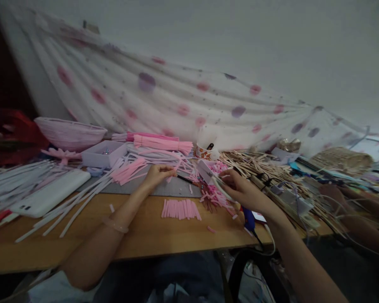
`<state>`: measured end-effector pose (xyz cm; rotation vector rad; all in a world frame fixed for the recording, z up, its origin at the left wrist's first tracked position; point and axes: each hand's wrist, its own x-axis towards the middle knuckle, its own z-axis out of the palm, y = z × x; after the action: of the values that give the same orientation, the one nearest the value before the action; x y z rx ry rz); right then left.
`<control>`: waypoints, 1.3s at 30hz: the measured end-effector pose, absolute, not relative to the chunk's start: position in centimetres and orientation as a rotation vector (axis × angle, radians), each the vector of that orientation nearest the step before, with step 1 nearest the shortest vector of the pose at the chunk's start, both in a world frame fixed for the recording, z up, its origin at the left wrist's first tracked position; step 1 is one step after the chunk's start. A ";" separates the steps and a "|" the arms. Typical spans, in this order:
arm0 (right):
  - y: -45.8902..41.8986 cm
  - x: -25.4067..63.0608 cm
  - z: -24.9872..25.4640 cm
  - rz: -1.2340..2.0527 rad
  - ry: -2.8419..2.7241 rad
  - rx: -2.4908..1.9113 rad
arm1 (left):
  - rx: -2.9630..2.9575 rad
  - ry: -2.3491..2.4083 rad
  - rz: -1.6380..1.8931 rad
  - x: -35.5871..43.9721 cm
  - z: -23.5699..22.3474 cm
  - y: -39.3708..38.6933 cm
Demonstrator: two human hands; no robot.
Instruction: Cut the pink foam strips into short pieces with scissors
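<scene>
My left hand (159, 174) is over the grey mat (159, 190), thumb and fingertips pinched together. A small pink piece shows just under them, and a thin dark stick (186, 180) runs rightward from beside them; which one the fingers grip is unclear. My right hand (244, 189) curls its fingers around a pale curved strip (224, 189), blurred, near a tilted white box (205, 170). Short pink pieces (219, 195) are heaped beside that box. Between my forearms, a row of short pink strips (181, 209) lies side by side on the wooden table (164, 237).
A blue glue gun (248, 219) with a cable lies below my right hand. Bundled pink stems (164, 144), a white tray (103, 155) and a woven basket (71, 132) stand behind. Tan sticks (255, 164) spread to the right, near another person's arm (350, 210).
</scene>
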<state>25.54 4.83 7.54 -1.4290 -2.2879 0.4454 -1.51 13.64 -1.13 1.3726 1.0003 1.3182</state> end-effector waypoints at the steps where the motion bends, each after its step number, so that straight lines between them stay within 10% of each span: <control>1: 5.2 25.2 7.5 0.614 -2.217 -1.348 | 1.356 0.989 1.334 -1.5 -1.0 13.6; 9: 9.4 21.0 3.5 1.045 -2.179 -0.963 | 1.292 0.925 1.509 -1.5 -0.2 13.3; 39: 12.0 16.9 0.8 0.673 -2.138 -1.068 | 2.255 1.474 1.660 -1.6 -1.3 12.9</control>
<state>16.87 12.03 0.80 -1.0682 -2.1376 0.6728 -1.63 12.85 -1.27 2.2548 1.4738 1.6603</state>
